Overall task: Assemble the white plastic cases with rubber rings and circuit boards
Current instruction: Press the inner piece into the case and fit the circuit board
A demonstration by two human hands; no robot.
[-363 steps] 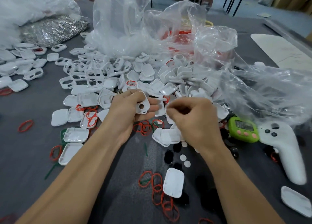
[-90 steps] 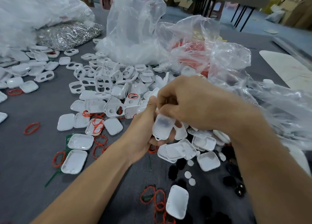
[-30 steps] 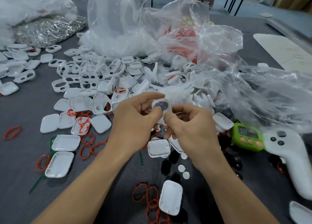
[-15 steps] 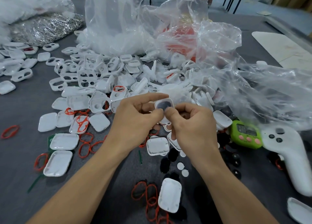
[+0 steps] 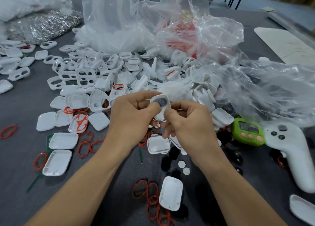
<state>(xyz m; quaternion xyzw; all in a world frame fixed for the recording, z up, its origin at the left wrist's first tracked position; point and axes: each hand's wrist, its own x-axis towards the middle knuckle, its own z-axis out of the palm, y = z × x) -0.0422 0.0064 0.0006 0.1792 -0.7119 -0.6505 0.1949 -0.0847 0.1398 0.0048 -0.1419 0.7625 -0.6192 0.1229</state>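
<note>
Both hands hold one white plastic case half (image 5: 163,109) just above the grey table, near the middle of the view. A dark round disc (image 5: 161,102) sits in its upper end. My left hand (image 5: 131,119) grips the case from the left, thumb pressing on the disc's edge. My right hand (image 5: 188,123) pinches the case's lower right side. A big heap of white case halves (image 5: 102,75) lies behind. Red rubber rings (image 5: 86,143) are scattered on the table. Small black round pieces (image 5: 166,162) and white discs (image 5: 183,166) lie below my hands.
Crumpled clear plastic bags (image 5: 170,29) rise at the back and right. A green timer (image 5: 247,132) and a white controller (image 5: 293,152) lie to the right. A bag of shiny metal parts (image 5: 42,24) sits far left. Closed case halves (image 5: 171,192) lie near me.
Over the last second both hands kept hold of the case half with the dark disc; my left thumb shifted onto the disc. Three seconds ago the hands were over the heap.
</note>
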